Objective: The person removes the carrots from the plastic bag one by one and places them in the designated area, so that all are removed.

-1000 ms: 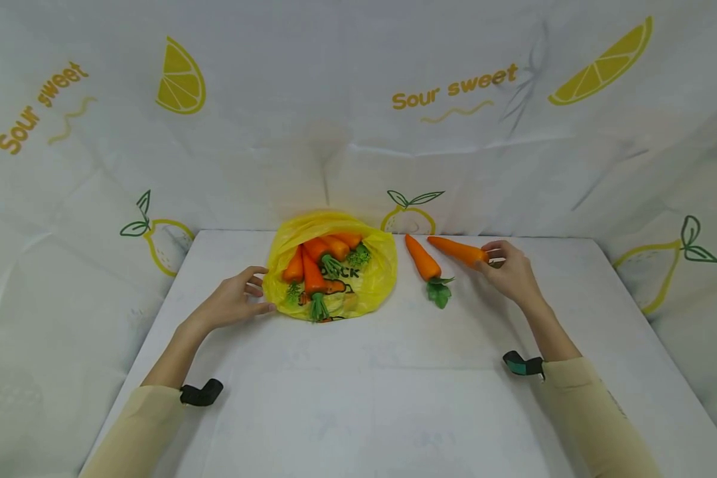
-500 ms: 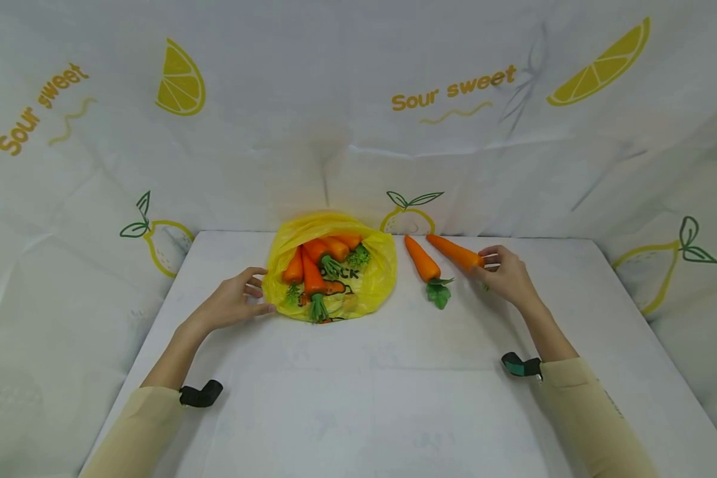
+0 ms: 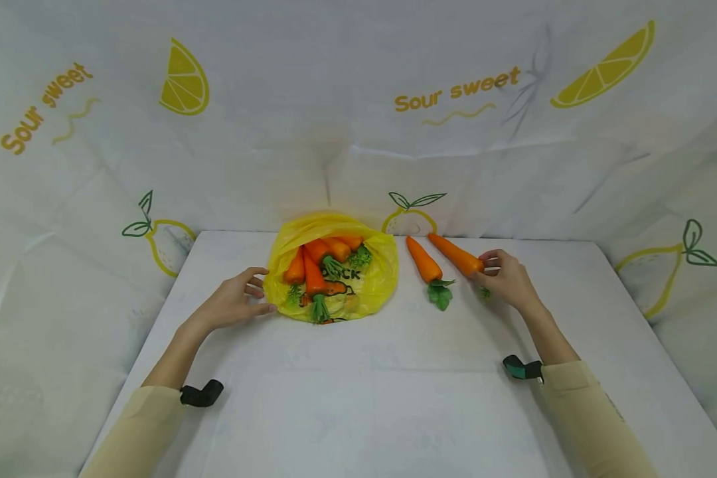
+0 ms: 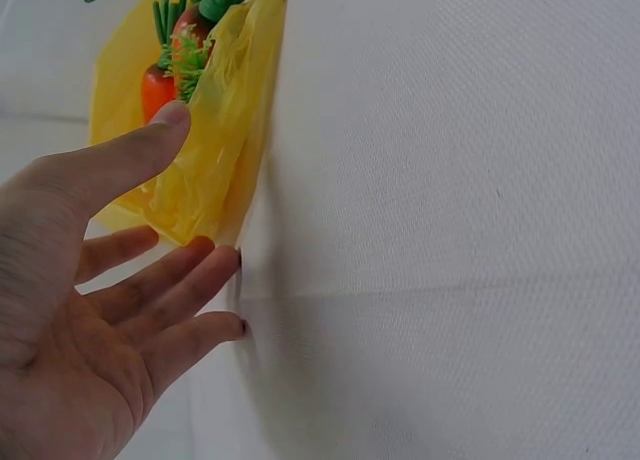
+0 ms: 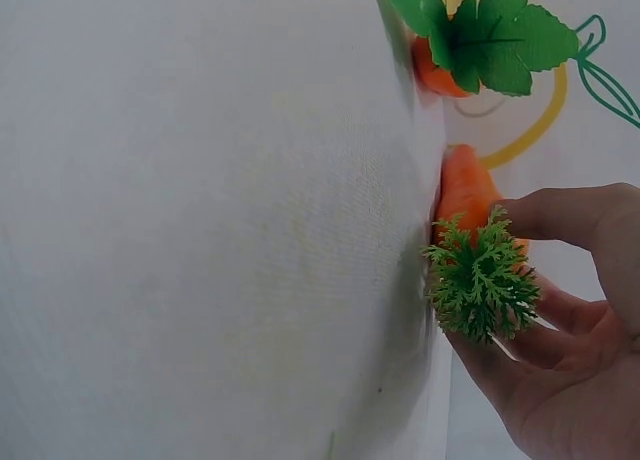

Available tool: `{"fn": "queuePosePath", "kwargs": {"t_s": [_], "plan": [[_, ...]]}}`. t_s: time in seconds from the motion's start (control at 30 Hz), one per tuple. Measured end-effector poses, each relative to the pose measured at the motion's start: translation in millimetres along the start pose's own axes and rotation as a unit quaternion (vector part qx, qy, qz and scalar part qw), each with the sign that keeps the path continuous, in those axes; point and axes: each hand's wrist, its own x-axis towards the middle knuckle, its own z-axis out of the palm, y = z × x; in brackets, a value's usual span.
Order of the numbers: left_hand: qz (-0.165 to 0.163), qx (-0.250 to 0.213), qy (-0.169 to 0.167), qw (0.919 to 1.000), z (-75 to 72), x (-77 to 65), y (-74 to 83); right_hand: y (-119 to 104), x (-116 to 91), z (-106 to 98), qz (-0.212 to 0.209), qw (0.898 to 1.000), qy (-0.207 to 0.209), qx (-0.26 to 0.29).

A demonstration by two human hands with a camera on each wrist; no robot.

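Head view, yellow bag point(image 3: 370, 292): it lay open on the white table point(image 3: 370, 411), with several carrots point(image 3: 314, 275) inside.
Head view, left hand point(image 3: 236, 299): it was at the bag's left edge, fingers loose and gripping nothing.
Head view, broad-leaved carrot point(image 3: 423, 260): it lay just right of the bag.
Head view, right hand point(image 3: 508, 279): farther right of the bag, it pinched the feathery-topped carrot point(image 3: 457, 253) near the greens.
Left wrist view, left hand: thumb and fingers stood apart beside the bag; whether they touched it could not be told.
Right wrist view, feathery-topped carrot: thumb and fingers held it.
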Motion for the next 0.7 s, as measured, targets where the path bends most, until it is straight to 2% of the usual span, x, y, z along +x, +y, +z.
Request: {"fn": "queuePosePath", "kwargs": {"t_s": [0.4,0.7], "plan": [[-0.021,-0.052,-0.014,0.9983,-1.4,0.4,-3.2,-0.4,1.0,0.3,-0.009,1.000,0.006,-0.010],[-0.020,-0.077,-0.017,0.9967,-0.5,0.2,-4.3,-2.0,1.1,-0.6,-0.016,1.000,0.017,-0.012]]}}
